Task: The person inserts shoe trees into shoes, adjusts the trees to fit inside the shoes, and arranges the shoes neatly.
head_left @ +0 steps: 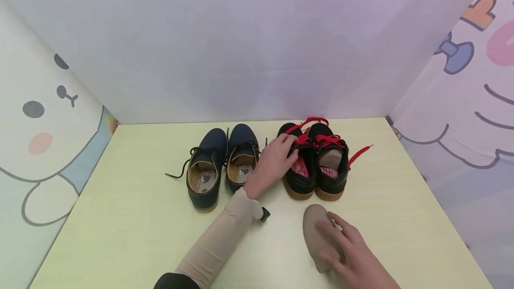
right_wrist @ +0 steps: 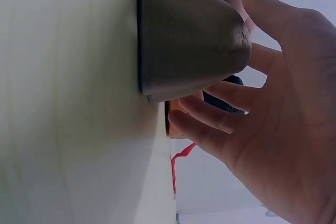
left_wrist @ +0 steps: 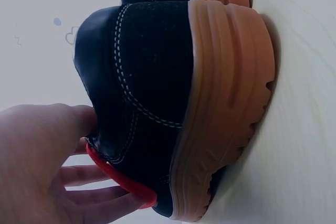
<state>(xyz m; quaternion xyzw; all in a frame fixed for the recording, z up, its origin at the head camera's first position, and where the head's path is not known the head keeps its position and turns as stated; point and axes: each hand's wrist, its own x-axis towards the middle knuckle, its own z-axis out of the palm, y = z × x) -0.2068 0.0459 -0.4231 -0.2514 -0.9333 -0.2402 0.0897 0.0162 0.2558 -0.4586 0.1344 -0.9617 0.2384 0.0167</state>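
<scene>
My left hand is at the left black shoe, thumb by its opening and fingers over its red laces. In the left wrist view, the thumb tip goes behind the collar and a fingertip overlaps a red lace. Beside it stands the right black shoe, with a beige shoe insert in its opening. A loose beige shoe insert lies on the table nearer to me. My right hand is spread over its right side, fingers loosely bent around it.
Two navy shoes with dark laces, the left one and the right one, stand left of the black pair on the pale yellow table. A grey-white wall rises behind; panels with cartoon prints flank the table.
</scene>
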